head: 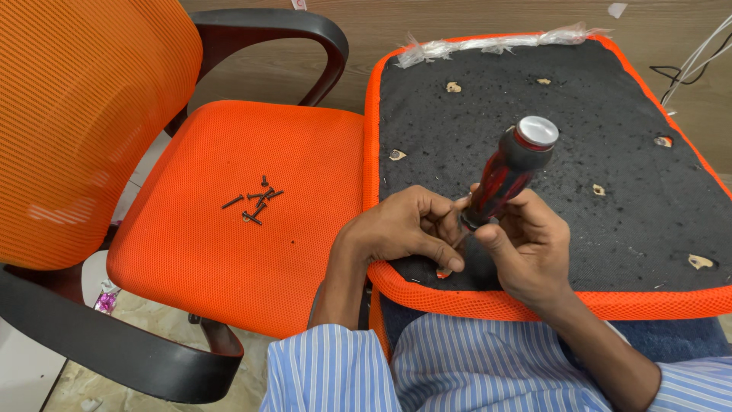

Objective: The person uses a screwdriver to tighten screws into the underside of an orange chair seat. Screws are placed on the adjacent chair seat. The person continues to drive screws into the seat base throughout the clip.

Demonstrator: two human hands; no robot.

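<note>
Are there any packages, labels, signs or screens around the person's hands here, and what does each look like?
No packages, signs or screens in view.
Scrap: white, sticker-like, top edge, on the wood-look panel.
Scrap: whitish, with a pink mark, top edge, cut off.
Wrapping remnant: clear, crinkled plastic along the upturned seat cushion's far edge.

red-and-black screwdriver (507,172) with silver cap, tilted, tip down on upturned black seat underside (549,137)

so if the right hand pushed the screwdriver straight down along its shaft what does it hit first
Most likely the black underside of the seat pad near its front orange edge, right by the left hand fingertips pinching at the tip. The right hand holds the screwdriver tilted; the tip itself is hidden.
</note>
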